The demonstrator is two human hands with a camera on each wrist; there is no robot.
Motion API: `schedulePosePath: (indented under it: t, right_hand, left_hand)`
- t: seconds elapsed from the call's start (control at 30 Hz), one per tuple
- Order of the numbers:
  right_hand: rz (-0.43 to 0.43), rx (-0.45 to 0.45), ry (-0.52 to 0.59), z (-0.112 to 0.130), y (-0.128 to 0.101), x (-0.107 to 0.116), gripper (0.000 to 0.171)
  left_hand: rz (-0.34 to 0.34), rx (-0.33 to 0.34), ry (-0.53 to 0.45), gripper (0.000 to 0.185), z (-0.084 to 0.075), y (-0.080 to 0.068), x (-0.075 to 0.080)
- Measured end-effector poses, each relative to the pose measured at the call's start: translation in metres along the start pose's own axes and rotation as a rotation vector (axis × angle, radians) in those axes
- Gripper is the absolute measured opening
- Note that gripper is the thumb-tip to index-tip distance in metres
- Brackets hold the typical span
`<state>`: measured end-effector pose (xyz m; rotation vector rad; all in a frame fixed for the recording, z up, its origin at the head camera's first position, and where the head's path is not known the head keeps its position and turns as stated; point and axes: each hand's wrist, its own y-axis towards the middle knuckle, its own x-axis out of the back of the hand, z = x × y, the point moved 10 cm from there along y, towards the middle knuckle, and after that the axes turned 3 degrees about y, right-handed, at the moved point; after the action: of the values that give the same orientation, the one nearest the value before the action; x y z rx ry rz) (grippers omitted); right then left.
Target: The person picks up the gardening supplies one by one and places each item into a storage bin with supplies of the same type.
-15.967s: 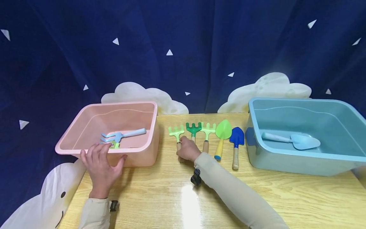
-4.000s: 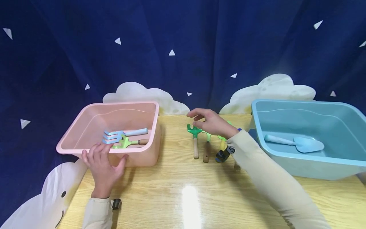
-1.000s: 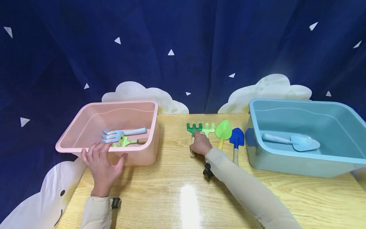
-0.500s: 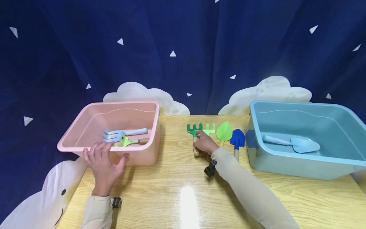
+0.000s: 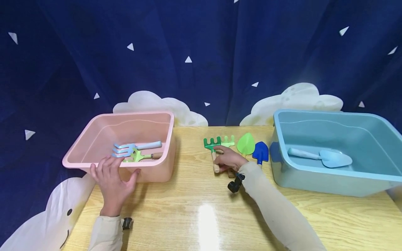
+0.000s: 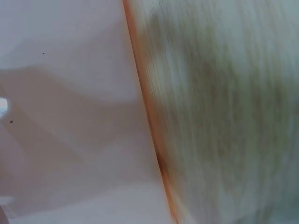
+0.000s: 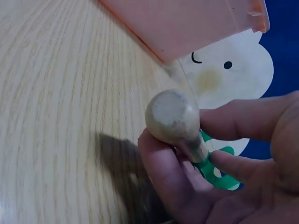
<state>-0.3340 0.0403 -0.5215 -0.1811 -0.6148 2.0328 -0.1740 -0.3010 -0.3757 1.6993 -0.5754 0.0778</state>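
My right hand (image 5: pixel 230 159) grips the wooden handle of a dark green toy rake (image 5: pixel 213 144). In the right wrist view the round handle end (image 7: pixel 172 116) points at the camera between thumb and fingers, with the green head beyond. A light green rake (image 5: pixel 228 141) lies just right of it, its handle mostly behind my hand. My left hand (image 5: pixel 113 183) holds the front rim of the pink bin (image 5: pixel 163 167), fingers over the edge, thumb outside. Inside the bin are a light blue fork (image 5: pixel 147 144) and another light green rake (image 5: pixel 137 155).
Right of the hand lie a lime-green trowel (image 5: pixel 246 143) and a blue shovel (image 5: pixel 260 151) on the wooden table (image 5: pixel 176 216). A blue bin (image 5: pixel 314 177) at the right holds a light blue trowel (image 5: pixel 335 159). A dark blue curtain (image 5: pixel 201 62) hangs behind.
Since the earliest frame, a light green rake went from the table into the pink bin. My right hand came back and now grips the dark green rake, whose handle has tilted. The left hand stays.
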Motion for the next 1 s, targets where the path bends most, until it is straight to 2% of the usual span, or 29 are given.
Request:
schedulePosePath:
  t: [0.13,0.3,0.43,1.0]
  right_hand:
    - [0.032,-0.010,0.002,-0.0024,-0.0047,0.0005,0.076]
    - [0.070,0.023,-0.013,0.0005,-0.0055,-0.0017,0.079]
    - [0.096,0.041,-0.054,0.0016,-0.0031,-0.0051,0.081]
    - [0.056,0.082,-0.106,0.0070,-0.0050,-0.0017,0.079]
  left_hand:
    - [0.011,-0.004,0.006,0.059,0.0001,-0.0010,-0.0024]
    - [-0.010,-0.020,0.016,0.059,-0.0004,-0.0001,-0.0016]
    - [-0.004,-0.008,0.010,0.059,0.0007,-0.0003,0.0000]
    - [-0.004,-0.013,0.020,0.059,0.0017,-0.0012,-0.0006]
